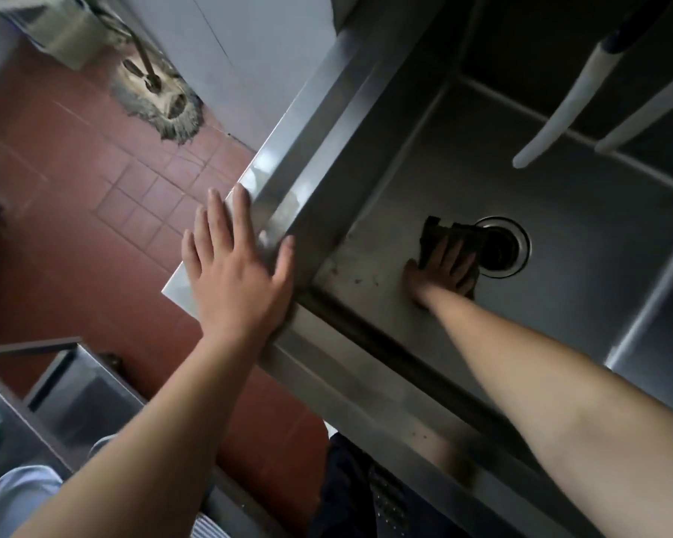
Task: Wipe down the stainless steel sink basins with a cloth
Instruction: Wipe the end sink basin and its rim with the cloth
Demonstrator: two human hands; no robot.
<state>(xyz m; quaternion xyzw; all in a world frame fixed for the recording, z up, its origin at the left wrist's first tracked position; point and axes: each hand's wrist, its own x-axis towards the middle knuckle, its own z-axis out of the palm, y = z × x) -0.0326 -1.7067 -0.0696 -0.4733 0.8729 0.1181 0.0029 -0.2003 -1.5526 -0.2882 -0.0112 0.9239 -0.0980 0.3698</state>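
A deep stainless steel sink basin (560, 211) fills the right side of the view, with a round drain (508, 248) in its floor. A dark cloth (443, 234) lies on the basin floor just left of the drain. My right hand (441, 271) presses flat on the cloth, fingers spread, arm reaching down into the basin. My left hand (236, 266) rests palm down on the sink's front left corner rim (288, 180), fingers apart, holding nothing.
Two white faucet spouts (552, 122) hang over the basin at the upper right. A mop head (160, 99) lies on the red tile floor (74, 211) by a bucket (55, 29). A steel table (55, 390) stands at the lower left.
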